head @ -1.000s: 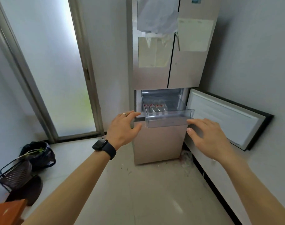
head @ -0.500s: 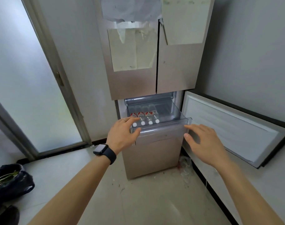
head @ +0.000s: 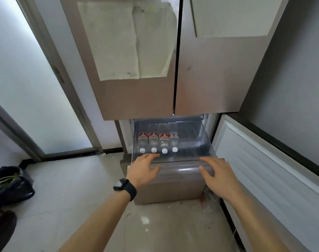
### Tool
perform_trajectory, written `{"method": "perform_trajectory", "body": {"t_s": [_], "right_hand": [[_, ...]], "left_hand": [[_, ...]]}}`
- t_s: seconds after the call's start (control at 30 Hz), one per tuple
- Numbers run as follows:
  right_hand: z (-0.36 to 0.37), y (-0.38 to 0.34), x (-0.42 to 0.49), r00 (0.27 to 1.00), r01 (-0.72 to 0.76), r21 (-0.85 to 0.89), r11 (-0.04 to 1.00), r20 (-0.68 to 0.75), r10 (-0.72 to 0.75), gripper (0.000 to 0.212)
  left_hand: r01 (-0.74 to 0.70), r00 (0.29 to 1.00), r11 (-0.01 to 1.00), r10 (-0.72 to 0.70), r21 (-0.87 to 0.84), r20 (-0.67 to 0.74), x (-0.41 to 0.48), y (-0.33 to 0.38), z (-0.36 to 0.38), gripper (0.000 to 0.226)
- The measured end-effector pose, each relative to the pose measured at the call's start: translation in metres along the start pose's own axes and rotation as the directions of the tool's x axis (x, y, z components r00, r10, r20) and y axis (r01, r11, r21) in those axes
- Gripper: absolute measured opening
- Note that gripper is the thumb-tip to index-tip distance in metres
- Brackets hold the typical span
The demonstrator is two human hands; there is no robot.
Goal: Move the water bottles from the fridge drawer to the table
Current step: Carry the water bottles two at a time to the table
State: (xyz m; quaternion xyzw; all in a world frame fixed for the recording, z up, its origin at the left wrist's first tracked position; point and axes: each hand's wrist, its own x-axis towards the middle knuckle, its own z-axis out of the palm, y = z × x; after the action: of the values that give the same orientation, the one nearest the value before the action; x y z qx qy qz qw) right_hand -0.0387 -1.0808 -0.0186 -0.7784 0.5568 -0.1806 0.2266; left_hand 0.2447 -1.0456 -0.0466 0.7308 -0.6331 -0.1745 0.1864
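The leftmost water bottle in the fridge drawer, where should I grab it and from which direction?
Take the leftmost water bottle around its clear neck and shoulder just behind the white cap, probably coming from above and in front with the left hand. It lies on its side, cap toward you, tight against the next bottle, so its right side is blocked while its top is open.

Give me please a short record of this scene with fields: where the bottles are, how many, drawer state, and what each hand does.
bottles: four water bottles lying side by side, white caps toward the person
location: left half of the clear fridge drawer
drawer: pulled out, right half bare
fridge door: lower door swung open to the right
left hand: open, on the drawer's front edge
right hand: open, at the front edge
bottles held: none
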Motion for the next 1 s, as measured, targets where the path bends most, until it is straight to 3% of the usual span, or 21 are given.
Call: {"method": "perform_trajectory", "body": {"t_s": [0.27,0.4,0.47,0.57,0.63,0.77,0.83,0.93,1.0], "right_hand": [[0.065,0.031,0.106,0.97,0.037,-0.119,0.992,0.242,-0.007,0.042],[0.092,0.038,0.166,0.948,-0.002,-0.087,0.996,0.317,0.03,0.041],[0.101,0.037,0.193,0.922,-0.102,-0.037,0.994,0.371,0.108,0.04],[0.123,0.038,0.225,0.849,-0.246,0.004,0.969,0.484,0.213,0.037],[0.139,0.04,0.242,0.813,-0.328,0.064,0.943,0.527,0.247,0.033],[0.165,0.044,0.271,0.772,-0.49,0.201,0.848,0.552,0.315,0.031],[0.175,0.049,0.281,0.746,-0.578,0.274,0.769,0.559,0.361,0.025],[0.186,0.059,0.291,0.687,-0.687,0.362,0.63,0.605,0.402,0.01],[0.191,0.063,0.293,0.641,-0.75,0.414,0.515,0.645,0.415,0.022]], "left_hand": [[0.129,0.977,0.991,-0.124,-0.018,0.173,0.086,-0.009,0.058,0.053],[0.288,0.931,0.932,-0.22,-0.219,0.291,0.14,-0.02,0.079,0.054],[0.438,0.883,0.802,-0.301,-0.406,0.36,0.166,-0.025,0.088,0.044],[0.695,0.719,0.458,-0.454,-0.554,0.526,0.195,-0.03,0.102,0.044],[0.753,0.652,0.335,-0.495,-0.566,0.575,0.209,-0.037,0.114,0.047],[0.737,0.623,0.102,-0.484,-0.668,0.614,0.231,-0.04,0.132,0.035],[0.723,0.611,0.016,-0.482,-0.691,0.628,0.235,-0.035,0.133,0.03],[0.723,0.611,0.001,-0.467,-0.691,0.639,0.237,-0.034,0.136,0.035],[0.74,0.598,0.007,-0.464,-0.672,0.654,0.238,-0.036,0.138,0.046]]}}
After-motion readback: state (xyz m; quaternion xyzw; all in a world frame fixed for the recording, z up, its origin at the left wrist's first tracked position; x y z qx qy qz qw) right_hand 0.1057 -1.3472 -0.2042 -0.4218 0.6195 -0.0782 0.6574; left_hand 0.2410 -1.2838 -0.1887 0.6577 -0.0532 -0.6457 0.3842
